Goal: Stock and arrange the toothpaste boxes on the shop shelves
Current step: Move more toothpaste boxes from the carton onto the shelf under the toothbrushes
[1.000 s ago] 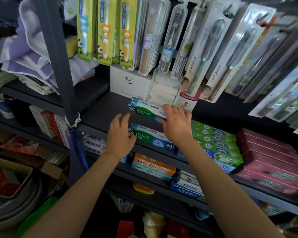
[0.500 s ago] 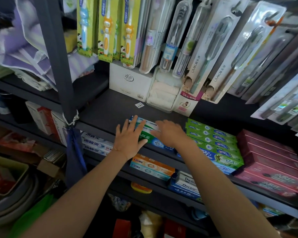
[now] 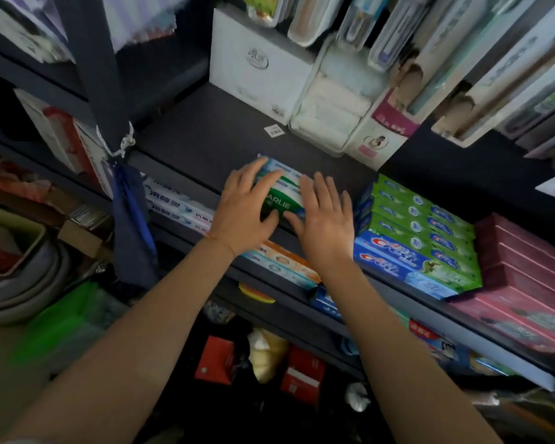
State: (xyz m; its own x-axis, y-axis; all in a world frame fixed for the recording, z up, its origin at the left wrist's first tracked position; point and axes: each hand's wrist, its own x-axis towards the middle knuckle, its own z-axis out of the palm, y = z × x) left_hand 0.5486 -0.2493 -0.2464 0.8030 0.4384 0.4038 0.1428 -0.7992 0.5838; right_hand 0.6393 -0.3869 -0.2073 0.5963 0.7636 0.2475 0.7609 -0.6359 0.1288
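A green and white Darlie toothpaste box (image 3: 284, 195) lies at the front edge of the dark shelf (image 3: 212, 145), on top of another like it. My left hand (image 3: 247, 206) rests flat over its left end, fingers spread, thumb on the front face. Beside it, my right hand (image 3: 324, 225) lies flat over the right end, fingers apart. Neither hand is closed around the box. To the right sits a stack of green and blue toothpaste boxes (image 3: 423, 238), then a stack of dark pink boxes (image 3: 526, 261).
White and blue boxes (image 3: 173, 203) and an orange and teal box (image 3: 282, 264) fill the shelf below. A dark upright post (image 3: 100, 75) with a blue cloth (image 3: 132, 225) stands left. A white carton (image 3: 257, 65) and hanging toothbrush packs (image 3: 462, 59) line the back.
My right hand brought the Darlie box from the shelf's middle down onto the front stack. My left hand came onto it, and both hands now lie flat on top.
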